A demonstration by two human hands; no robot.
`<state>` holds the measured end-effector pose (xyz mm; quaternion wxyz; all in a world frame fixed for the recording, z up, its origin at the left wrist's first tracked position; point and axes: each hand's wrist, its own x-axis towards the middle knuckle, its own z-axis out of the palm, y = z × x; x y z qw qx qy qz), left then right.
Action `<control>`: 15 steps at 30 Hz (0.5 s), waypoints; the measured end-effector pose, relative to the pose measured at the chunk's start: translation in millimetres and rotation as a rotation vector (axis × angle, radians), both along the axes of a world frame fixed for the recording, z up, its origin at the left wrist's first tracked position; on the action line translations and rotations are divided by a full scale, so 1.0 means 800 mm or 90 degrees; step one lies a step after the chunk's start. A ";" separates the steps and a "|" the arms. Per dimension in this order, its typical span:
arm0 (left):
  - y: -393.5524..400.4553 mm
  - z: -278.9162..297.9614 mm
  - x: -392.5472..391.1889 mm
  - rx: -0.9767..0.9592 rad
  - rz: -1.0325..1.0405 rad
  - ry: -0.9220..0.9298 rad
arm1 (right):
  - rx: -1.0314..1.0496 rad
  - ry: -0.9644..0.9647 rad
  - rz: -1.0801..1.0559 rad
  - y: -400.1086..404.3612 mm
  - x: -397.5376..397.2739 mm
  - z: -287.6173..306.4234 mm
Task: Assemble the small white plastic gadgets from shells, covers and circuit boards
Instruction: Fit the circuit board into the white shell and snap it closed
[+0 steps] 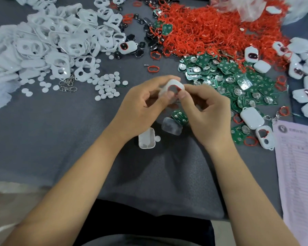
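Observation:
My left hand (142, 105) and my right hand (205, 112) meet at mid-table and together pinch a small white cover (174, 86) with a red ring around its hole. Both thumbs press on its face. Below the hands lie a green circuit board (179, 117), a clear plastic piece (172, 126) and an open white shell (147, 138) with a small white disc beside it.
White covers (60, 41) are heaped at the left, white discs (107, 86) near them, red rings (212, 27) at the back, green boards (235, 77) at the right. Finished white gadgets (304, 68) sit far right, above a printed sheet (299, 166). Grey cloth covers the table.

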<state>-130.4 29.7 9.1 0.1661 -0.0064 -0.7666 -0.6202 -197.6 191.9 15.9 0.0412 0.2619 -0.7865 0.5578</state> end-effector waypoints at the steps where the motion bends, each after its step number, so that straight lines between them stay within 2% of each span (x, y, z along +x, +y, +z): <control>1: -0.001 0.001 -0.001 0.014 0.036 0.004 | 0.013 0.040 -0.010 -0.001 0.000 0.000; 4: -0.010 0.000 -0.002 0.104 0.171 -0.026 | 0.062 0.092 -0.008 0.001 -0.003 -0.006; 8: -0.021 -0.003 -0.001 0.171 0.253 -0.041 | 0.258 0.216 0.050 -0.008 0.001 -0.017; 12: -0.015 -0.004 0.001 0.065 0.233 0.003 | 0.369 0.296 0.093 -0.027 0.007 -0.019; 15: -0.012 -0.009 0.001 0.010 0.231 0.004 | 0.384 0.300 0.088 -0.029 0.005 -0.020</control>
